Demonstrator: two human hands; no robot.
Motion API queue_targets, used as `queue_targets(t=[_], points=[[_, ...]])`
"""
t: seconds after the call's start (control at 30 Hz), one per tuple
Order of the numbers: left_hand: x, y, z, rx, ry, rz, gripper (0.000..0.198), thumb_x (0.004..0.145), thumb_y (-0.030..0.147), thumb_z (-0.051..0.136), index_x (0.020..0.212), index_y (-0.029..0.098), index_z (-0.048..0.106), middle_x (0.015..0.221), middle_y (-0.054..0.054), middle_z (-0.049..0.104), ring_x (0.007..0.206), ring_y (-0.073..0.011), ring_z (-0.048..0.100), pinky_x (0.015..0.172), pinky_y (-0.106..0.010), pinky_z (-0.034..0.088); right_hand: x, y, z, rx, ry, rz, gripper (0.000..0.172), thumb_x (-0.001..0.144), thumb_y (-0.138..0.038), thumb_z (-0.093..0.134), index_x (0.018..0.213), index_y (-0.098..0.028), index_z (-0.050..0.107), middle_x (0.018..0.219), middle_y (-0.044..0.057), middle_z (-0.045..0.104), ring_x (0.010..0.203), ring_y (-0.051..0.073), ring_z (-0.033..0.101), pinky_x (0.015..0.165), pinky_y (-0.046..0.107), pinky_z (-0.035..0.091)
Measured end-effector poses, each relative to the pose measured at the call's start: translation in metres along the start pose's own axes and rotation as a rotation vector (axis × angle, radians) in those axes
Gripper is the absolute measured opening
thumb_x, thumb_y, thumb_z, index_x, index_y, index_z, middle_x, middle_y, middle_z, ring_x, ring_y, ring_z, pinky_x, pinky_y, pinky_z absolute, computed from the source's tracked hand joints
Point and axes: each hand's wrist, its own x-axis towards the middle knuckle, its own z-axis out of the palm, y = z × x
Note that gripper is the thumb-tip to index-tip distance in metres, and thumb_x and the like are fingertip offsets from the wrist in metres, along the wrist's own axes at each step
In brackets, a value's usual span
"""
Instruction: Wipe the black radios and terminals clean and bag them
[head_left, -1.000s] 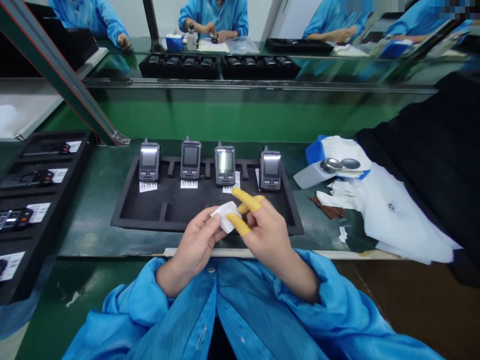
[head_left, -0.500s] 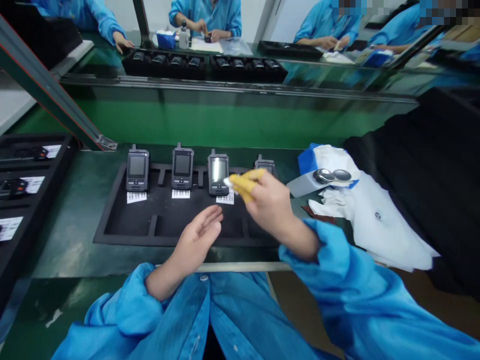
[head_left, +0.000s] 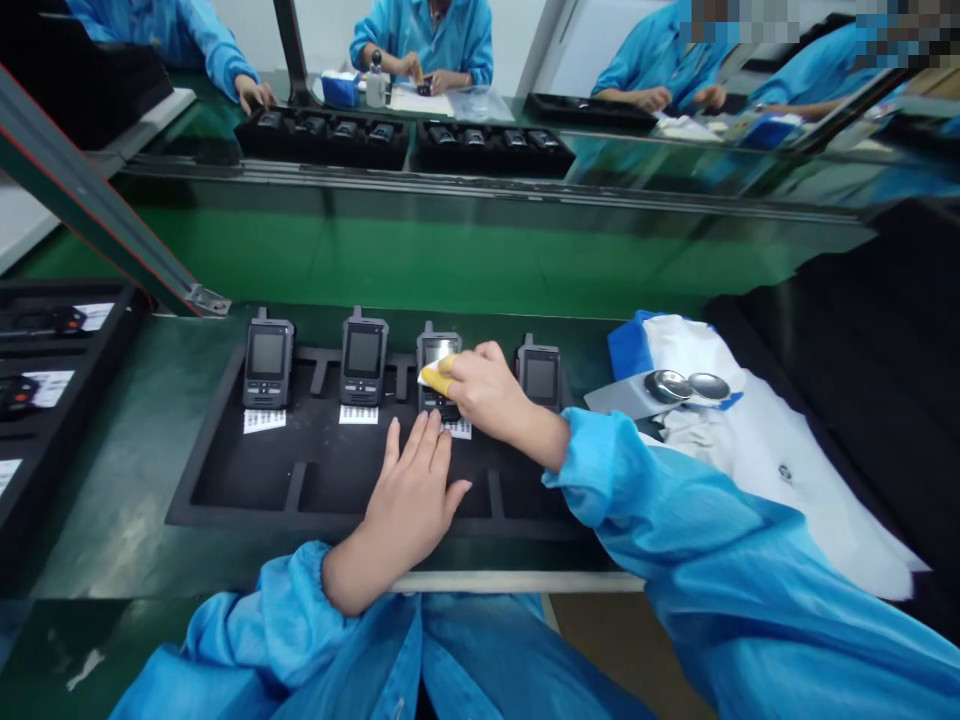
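Note:
Four handheld radios would be several in a row; the third handheld radio (head_left: 439,347) from the left lies on a black foam tray (head_left: 247,480), its screen partly covered. My right hand (head_left: 484,388), with yellow finger cots on some fingers, pinches a white wipe (head_left: 429,377) against that screen. Flat beside its lower end rests my left hand (head_left: 412,490), fingers stretched out, holding nothing. Two more radios stand to the left, a far-left radio (head_left: 268,358) and a second radio (head_left: 364,358). Another radio (head_left: 538,372) is right of my right hand. Printed white labels (head_left: 358,414) stick out below some radios.
A blue box of white wipes (head_left: 630,350) and a round metal tin (head_left: 667,386) stand at the right, by a white sheet (head_left: 810,500). Another foam tray (head_left: 67,440) is at the left. Behind the green partition (head_left: 450,250), co-workers sit with trays of radios.
My right hand has moved left and down onto the third radio's screen with the wipe. My left hand has turned palm down and moved against the radio's lower end.

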Motion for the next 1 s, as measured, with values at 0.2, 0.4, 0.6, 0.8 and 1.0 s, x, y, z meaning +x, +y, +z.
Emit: queue_targets(t=[0.2, 0.4, 0.6, 0.8, 1.0], points=[[0.001, 0.000, -0.001, 0.037, -0.008, 0.041, 0.048, 0.093, 0.030, 0.041, 0.130, 0.003, 0.052, 0.143, -0.025, 0.044, 0.136, -0.0361, 0.040, 0.111, -0.062, 0.027, 0.008, -0.001, -0.014, 0.008, -0.064, 0.029, 0.030, 0.098, -0.025, 0.039, 0.107, -0.024, 0.068, 0.086, 0.002, 0.065, 0.082, 0.015, 0.047, 0.077, 0.037, 0.018], [0.002, -0.007, 0.004, 0.010, 0.067, 0.083, 0.047, 0.092, 0.031, 0.041, 0.128, 0.005, 0.055, 0.141, -0.027, 0.045, 0.133, -0.0406, 0.043, 0.108, -0.066, 0.027, 0.017, 0.010, -0.017, 0.032, -0.162, 0.141, 0.032, 0.099, -0.028, 0.036, 0.106, -0.024, 0.067, 0.096, 0.002, 0.064, 0.090, 0.016, 0.048, 0.082, 0.037, 0.017], [-0.002, -0.001, -0.002, -0.013, 0.047, 0.068, 0.041, 0.091, 0.025, 0.043, 0.126, 0.007, 0.056, 0.142, -0.024, 0.047, 0.134, -0.0347, 0.042, 0.111, -0.060, 0.029, -0.019, -0.010, -0.015, 0.269, -0.010, 0.174, 0.026, 0.092, -0.020, 0.047, 0.096, -0.024, 0.073, 0.091, 0.004, 0.067, 0.089, 0.015, 0.054, 0.079, 0.037, 0.023], [-0.017, -0.020, -0.023, -0.083, 0.102, 0.007, 0.035, 0.094, 0.019, 0.036, 0.119, 0.013, 0.060, 0.142, -0.017, 0.049, 0.135, -0.0312, 0.042, 0.112, -0.063, 0.026, 0.020, 0.017, -0.033, 0.388, 0.312, 0.509, 0.029, 0.089, -0.023, 0.048, 0.104, -0.026, 0.073, 0.093, 0.007, 0.065, 0.088, 0.019, 0.055, 0.077, 0.037, 0.036], [-0.026, -0.060, -0.030, 0.065, 0.139, -0.092, 0.037, 0.093, 0.017, 0.038, 0.122, 0.010, 0.059, 0.139, -0.018, 0.052, 0.131, -0.0345, 0.047, 0.110, -0.065, 0.028, 0.087, -0.013, -0.012, 0.259, 0.033, 0.259, 0.034, 0.090, -0.012, 0.043, 0.106, -0.024, 0.071, 0.099, 0.007, 0.066, 0.094, 0.019, 0.051, 0.083, 0.040, 0.024]])
